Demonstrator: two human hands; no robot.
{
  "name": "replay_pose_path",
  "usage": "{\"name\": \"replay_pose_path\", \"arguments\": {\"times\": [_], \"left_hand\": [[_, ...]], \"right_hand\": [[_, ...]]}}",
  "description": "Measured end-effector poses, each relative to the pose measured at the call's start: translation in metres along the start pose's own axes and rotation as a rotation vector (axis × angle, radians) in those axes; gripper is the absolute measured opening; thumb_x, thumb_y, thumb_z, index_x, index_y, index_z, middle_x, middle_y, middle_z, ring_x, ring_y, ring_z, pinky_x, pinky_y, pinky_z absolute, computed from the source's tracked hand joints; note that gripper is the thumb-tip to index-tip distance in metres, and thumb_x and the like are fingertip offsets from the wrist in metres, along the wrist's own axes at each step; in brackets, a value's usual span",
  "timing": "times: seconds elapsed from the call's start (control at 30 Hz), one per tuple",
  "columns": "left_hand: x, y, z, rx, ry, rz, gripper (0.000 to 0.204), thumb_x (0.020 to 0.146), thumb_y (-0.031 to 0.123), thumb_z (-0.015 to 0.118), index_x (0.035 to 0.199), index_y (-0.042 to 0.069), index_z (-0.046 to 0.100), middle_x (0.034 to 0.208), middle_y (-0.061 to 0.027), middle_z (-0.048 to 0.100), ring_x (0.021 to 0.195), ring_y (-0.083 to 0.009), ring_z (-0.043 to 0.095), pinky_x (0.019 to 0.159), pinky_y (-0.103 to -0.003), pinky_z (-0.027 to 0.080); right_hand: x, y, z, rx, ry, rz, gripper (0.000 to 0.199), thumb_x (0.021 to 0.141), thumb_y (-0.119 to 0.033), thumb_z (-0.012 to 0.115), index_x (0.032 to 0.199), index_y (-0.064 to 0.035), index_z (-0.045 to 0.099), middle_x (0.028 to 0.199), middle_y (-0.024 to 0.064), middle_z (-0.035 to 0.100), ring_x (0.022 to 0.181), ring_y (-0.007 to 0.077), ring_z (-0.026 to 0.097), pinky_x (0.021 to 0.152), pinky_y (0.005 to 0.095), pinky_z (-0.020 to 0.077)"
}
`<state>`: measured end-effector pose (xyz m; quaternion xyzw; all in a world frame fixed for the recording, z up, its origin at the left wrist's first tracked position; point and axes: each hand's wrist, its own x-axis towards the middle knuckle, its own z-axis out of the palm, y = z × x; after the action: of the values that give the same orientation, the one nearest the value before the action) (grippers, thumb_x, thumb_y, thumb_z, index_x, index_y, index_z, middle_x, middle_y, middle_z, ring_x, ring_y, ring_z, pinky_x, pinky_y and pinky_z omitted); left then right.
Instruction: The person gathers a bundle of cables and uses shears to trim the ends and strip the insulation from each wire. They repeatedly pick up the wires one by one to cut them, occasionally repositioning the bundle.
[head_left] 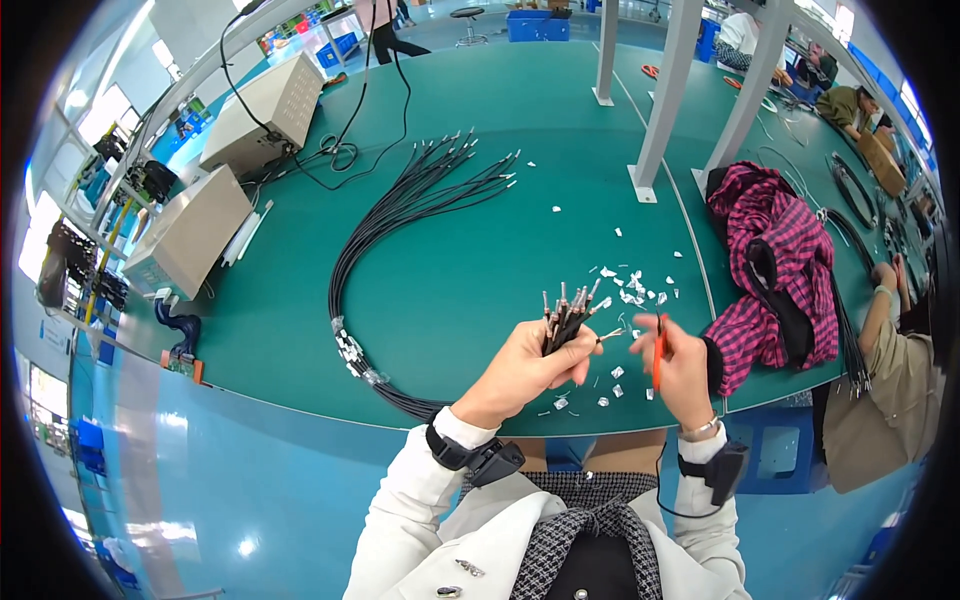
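My left hand [535, 365] is closed around a bundle of black cables [567, 325], its stripped, silvery ends pointing up. One cable end with thin bare strands [610, 336] sticks out to the right of my thumb. Beside it, my right hand [680, 365] grips a slim orange-handled tool [658, 360]; its working end cannot be made out. The cables' long run [338, 270] curves across the table on my left, with more bare ends fanned out at the far side. Clear wrap and white tags [350, 352] bind that run. My left forearm hides where it passes underneath.
White scraps [635, 290] litter the green table [480, 240] around my hands. Grey posts [665, 110] rise at the back right, near a pink-and-black checked garment [775, 270]. Two beige boxes [190, 235] stand left. A co-worker's arm [885, 310] is at far right, by other black cables.
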<state>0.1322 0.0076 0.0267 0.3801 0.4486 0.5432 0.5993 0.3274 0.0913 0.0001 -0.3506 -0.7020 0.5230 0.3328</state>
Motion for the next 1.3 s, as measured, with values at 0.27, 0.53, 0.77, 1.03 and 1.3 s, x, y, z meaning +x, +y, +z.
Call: {"name": "replay_pose_path", "arguments": {"times": [0.27, 0.53, 0.77, 1.03, 1.3], "left_hand": [[0.0, -0.014, 0.0, 0.029, 0.035, 0.057, 0.009, 0.091, 0.012, 0.057, 0.091, 0.003, 0.055, 0.067, -0.0032, 0.06, 0.053, -0.0046, 0.045, 0.05, -0.019, 0.035], [-0.004, -0.025, 0.004, 0.118, 0.196, 0.2, 0.01, 0.088, 0.008, 0.062, 0.091, 0.001, 0.056, 0.076, -0.0027, 0.06, 0.065, -0.0058, 0.052, 0.059, -0.02, 0.043], [-0.01, -0.014, 0.007, 0.249, 0.217, 0.237, 0.017, 0.083, 0.006, 0.068, 0.098, 0.0, 0.062, 0.081, -0.0004, 0.061, 0.075, -0.0049, 0.055, 0.064, -0.021, 0.045], [-0.012, -0.02, 0.007, 0.183, 0.244, 0.218, 0.012, 0.083, 0.006, 0.068, 0.092, 0.0, 0.063, 0.08, 0.0002, 0.06, 0.071, -0.0047, 0.054, 0.063, -0.021, 0.046], [-0.01, -0.024, 0.009, 0.188, 0.258, 0.144, 0.01, 0.088, 0.009, 0.062, 0.09, 0.0, 0.061, 0.073, 0.0006, 0.06, 0.066, -0.0058, 0.054, 0.059, -0.022, 0.043]], "right_hand": [[-0.003, -0.01, 0.034, 0.479, 0.056, 0.155, 0.016, 0.089, -0.01, 0.057, 0.097, 0.0028, 0.063, 0.064, 0.0048, 0.059, 0.048, 0.0079, 0.05, 0.043, 0.0198, 0.0377], [-0.014, -0.009, 0.053, 0.743, 0.039, 0.177, 0.013, 0.088, -0.008, 0.059, 0.094, 0.0025, 0.062, 0.063, 0.0047, 0.058, 0.049, 0.0091, 0.051, 0.043, 0.02, 0.0388], [-0.02, -0.017, 0.047, 0.334, 0.002, 0.138, 0.013, 0.088, -0.01, 0.062, 0.092, 0.0027, 0.063, 0.065, 0.0025, 0.06, 0.054, 0.0059, 0.054, 0.048, 0.0191, 0.0428], [-0.021, -0.02, 0.049, 0.374, -0.005, 0.132, 0.012, 0.088, -0.009, 0.061, 0.091, 0.0025, 0.06, 0.063, 0.0031, 0.058, 0.052, 0.0068, 0.053, 0.046, 0.0195, 0.0418], [-0.018, -0.018, 0.047, 0.345, -0.006, 0.133, 0.023, 0.092, -0.02, 0.058, 0.093, 0.0029, 0.059, 0.067, 0.0057, 0.06, 0.054, 0.0086, 0.056, 0.047, 0.0191, 0.0411]]}}
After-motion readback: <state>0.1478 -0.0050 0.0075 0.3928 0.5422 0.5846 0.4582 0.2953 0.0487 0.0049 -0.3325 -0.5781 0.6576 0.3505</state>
